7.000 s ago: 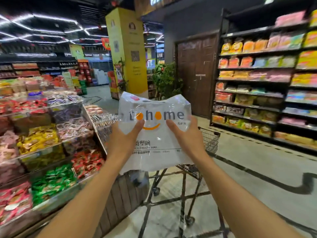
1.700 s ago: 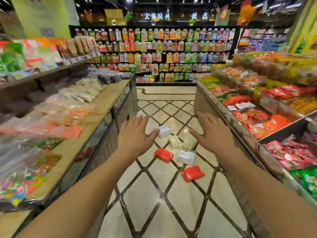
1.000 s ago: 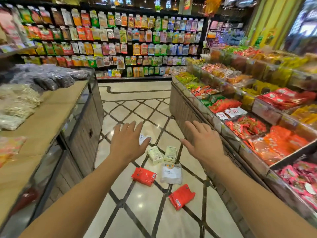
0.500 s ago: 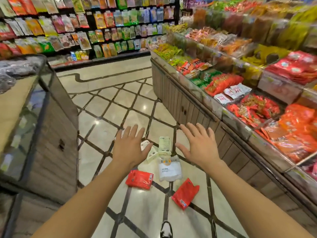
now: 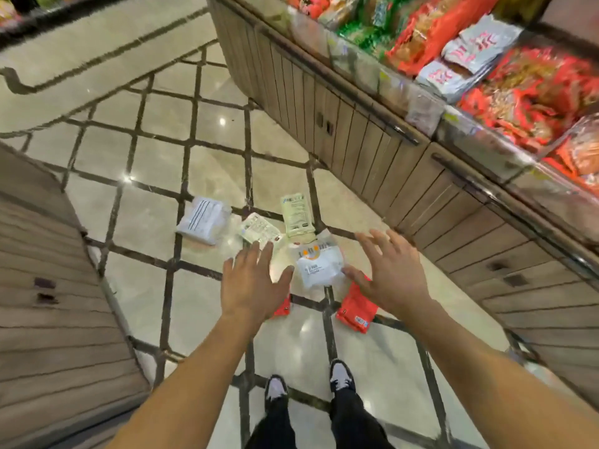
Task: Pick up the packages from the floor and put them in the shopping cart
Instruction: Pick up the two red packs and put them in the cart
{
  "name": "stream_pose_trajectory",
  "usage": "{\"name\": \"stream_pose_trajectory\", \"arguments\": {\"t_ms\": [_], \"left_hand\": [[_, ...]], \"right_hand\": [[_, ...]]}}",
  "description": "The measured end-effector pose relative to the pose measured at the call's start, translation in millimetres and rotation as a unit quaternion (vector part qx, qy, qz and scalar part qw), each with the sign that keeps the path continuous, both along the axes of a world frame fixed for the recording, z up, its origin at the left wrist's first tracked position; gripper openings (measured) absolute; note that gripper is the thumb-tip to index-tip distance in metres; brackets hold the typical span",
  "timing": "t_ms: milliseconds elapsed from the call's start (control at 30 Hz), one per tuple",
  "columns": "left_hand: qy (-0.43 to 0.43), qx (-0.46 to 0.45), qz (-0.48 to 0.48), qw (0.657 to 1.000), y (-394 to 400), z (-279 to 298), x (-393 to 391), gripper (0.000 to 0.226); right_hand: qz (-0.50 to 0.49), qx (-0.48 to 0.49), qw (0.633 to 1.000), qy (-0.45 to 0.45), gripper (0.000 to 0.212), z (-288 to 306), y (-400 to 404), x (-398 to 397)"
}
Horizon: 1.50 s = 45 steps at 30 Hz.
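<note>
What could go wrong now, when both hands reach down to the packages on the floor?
1. The red pack lies partly under the right hand, and another red pack hides behind the left hand; either might be missed.
2. The shoes stand close to the pile, so a step forward could crush a pack.
3. The white bag looks smooth and may slip.

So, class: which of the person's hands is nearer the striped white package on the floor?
Left. The left hand hovers just right of the striped white package; the right hand is farther right.
</note>
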<state>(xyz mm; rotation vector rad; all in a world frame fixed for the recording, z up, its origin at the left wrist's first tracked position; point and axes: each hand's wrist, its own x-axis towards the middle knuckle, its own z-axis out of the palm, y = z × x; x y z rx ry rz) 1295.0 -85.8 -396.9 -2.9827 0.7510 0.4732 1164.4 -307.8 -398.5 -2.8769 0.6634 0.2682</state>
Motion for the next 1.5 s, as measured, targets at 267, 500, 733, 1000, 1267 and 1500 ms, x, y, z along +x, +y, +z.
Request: {"name": "stream_pose_trajectory", "arguments": {"t_ms": [267, 500, 733, 1000, 1267, 1500], "left_hand": [[0.104, 0.047, 0.052, 0.992, 24, -223, 25, 0.074], [0.115, 0.102, 0.042, 0.987, 31, -436, 5, 0.069], [0.132, 0.149, 0.113, 0.974, 20, -590, -1, 0.065], [0.308, -0.154, 0.583, 0.736, 29, -703, 16, 0.111], [0.258, -0.344, 0.709, 0.559, 31, -730, 25, 0.112], [0.295, -0.452, 0.686, 0.488, 31, -724, 40, 0.072]], "right_hand": [[-0.135, 0.049, 0.986, 0.086, 0.079, -219, 33, -17], [-0.181, 0.088, 0.967, 0.159, 0.081, -436, 42, -40], [-0.336, 0.124, 0.919, 0.165, 0.078, -586, -3, -42], [-0.507, 0.192, 0.832, 0.118, 0.109, -688, -65, -26], [-0.631, 0.34, 0.698, -0.007, 0.115, -729, -66, -38], [-0.627, 0.347, 0.695, -0.058, 0.117, -726, -57, -38]]}}
